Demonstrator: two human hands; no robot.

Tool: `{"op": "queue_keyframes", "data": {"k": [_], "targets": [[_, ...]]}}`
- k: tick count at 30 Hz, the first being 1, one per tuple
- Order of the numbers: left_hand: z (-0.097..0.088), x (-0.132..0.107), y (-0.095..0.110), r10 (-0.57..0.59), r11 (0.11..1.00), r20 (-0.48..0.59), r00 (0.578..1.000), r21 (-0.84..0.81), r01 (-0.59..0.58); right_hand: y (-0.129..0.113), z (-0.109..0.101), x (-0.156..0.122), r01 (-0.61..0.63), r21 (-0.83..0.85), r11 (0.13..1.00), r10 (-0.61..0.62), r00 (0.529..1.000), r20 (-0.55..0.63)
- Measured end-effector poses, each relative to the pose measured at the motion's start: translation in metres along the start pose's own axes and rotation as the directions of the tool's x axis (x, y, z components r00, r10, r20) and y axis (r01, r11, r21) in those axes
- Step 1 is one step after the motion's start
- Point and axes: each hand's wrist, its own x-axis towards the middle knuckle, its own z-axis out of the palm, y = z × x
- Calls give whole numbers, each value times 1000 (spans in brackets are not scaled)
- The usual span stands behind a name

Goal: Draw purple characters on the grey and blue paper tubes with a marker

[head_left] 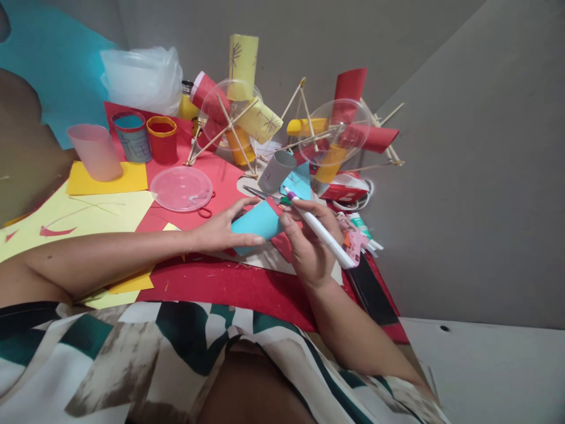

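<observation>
My left hand (236,227) is closed around a light-blue paper tube (256,225) with a red rim at its far end. The tube lies on its side, tilted, above the table's front part. In my right hand (311,238) is a white marker pen (324,237) with a purple tip end pointing up and left; fingertips of that hand also rest by the tube's right end. Scissors (260,193) with green handles lie just behind the tube, partly hidden. A grey paper tube (277,171) stands tilted beyond them.
Two stick frames with clear discs (334,132) and coloured tubes stand at the back. Left are a pink cup (95,152), a blue-grey cup (132,141), a red cup (162,142) and a clear lid (181,188). A black phone-like slab (373,288) lies at right.
</observation>
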Motion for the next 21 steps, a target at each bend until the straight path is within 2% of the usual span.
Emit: {"op": "queue_keyframes", "data": {"k": [3, 6, 10, 15, 18, 21], "targets": [[-4, 3, 0, -36, 984, 89, 995, -171, 51, 2, -4, 4, 2, 20, 1000, -2, 1000, -6], [-4, 4, -3, -51, 969, 155, 987, -233, 87, 4, -5, 5, 0, 39, 999, -1, 1000, 20], [-2, 3, -5, -41, 983, 161, 986, -170, 68, 5, -3, 4, -15, 15, 1000, 14, 998, 60], [0, 1, -6, -49, 999, 62, 997, 24, 47, 6, -1, 5, -49, 25, 998, 47, 997, 63], [-1, -1, -4, -50, 998, 59, 997, 51, 47, 7, -2, 4, -33, 14, 999, 32, 998, 63], [-3, -2, 0, -77, 996, 70, 995, 43, 75, 9, -4, 2, -46, 72, 996, 43, 998, 43]]}}
